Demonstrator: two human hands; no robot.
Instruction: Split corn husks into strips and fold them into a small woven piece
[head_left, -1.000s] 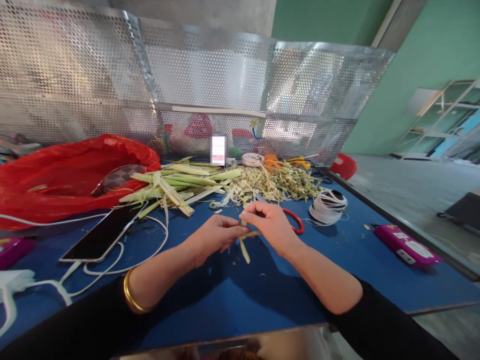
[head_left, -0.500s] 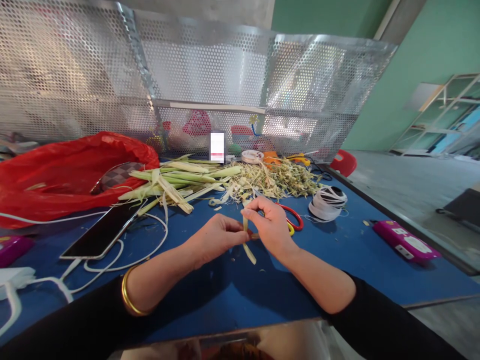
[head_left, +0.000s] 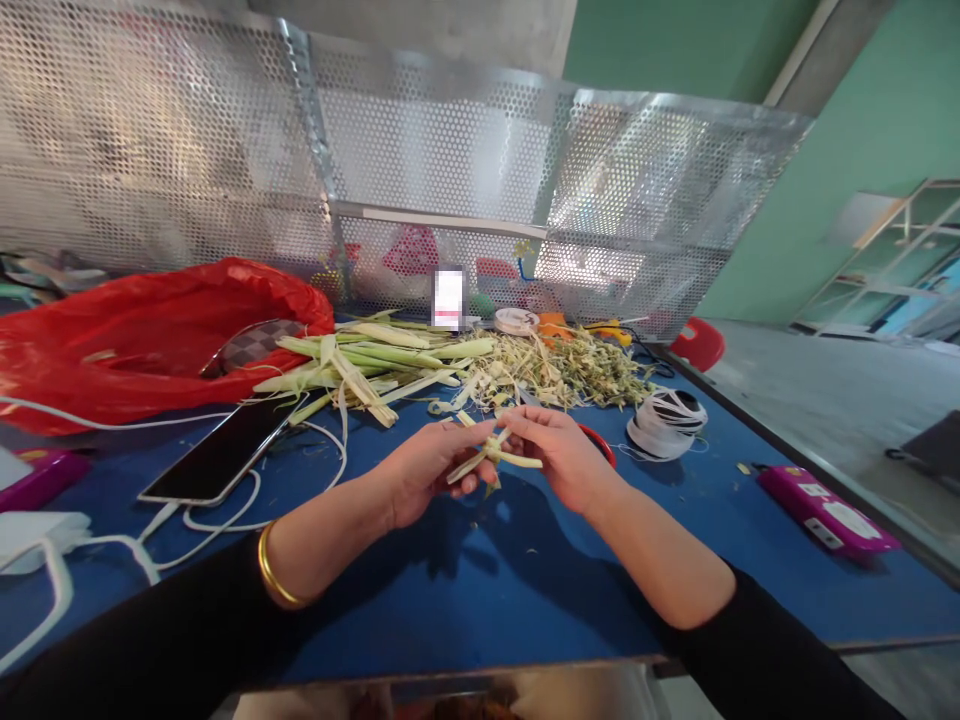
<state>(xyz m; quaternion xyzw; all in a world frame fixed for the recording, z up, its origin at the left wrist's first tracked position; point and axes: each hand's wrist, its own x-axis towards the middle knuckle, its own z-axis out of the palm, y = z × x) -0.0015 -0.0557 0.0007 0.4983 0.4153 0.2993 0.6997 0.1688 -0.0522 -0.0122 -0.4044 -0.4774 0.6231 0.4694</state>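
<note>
Between my hands, above the blue table (head_left: 450, 630), is a small piece of crossed plant strips (head_left: 493, 447), pale yellow-green, with several ends sticking out. My left hand (head_left: 431, 467) grips its left side, thumb on top and fingers curled underneath. On the right, my right hand (head_left: 559, 450) pinches one of the strips between thumb and fingertips. Behind my right hand lie scissors with red handles (head_left: 600, 443), mostly covered by it. Farther back are long green leaf stalks (head_left: 390, 358) and a heap of dry plant scraps (head_left: 562, 368).
A red plastic bag (head_left: 172, 285) stands at the left, with a black phone (head_left: 221, 450) and white cables in front. A spool of white ribbon (head_left: 666, 424) and a purple packet (head_left: 825, 508) lie to the right. A perforated metal screen (head_left: 442, 130) rises behind.
The single flat strip held upright half a second ago now shows as crossed strips with splayed ends. My hands have turned it, and my left palm faces up more. The view has shifted slightly left.
</note>
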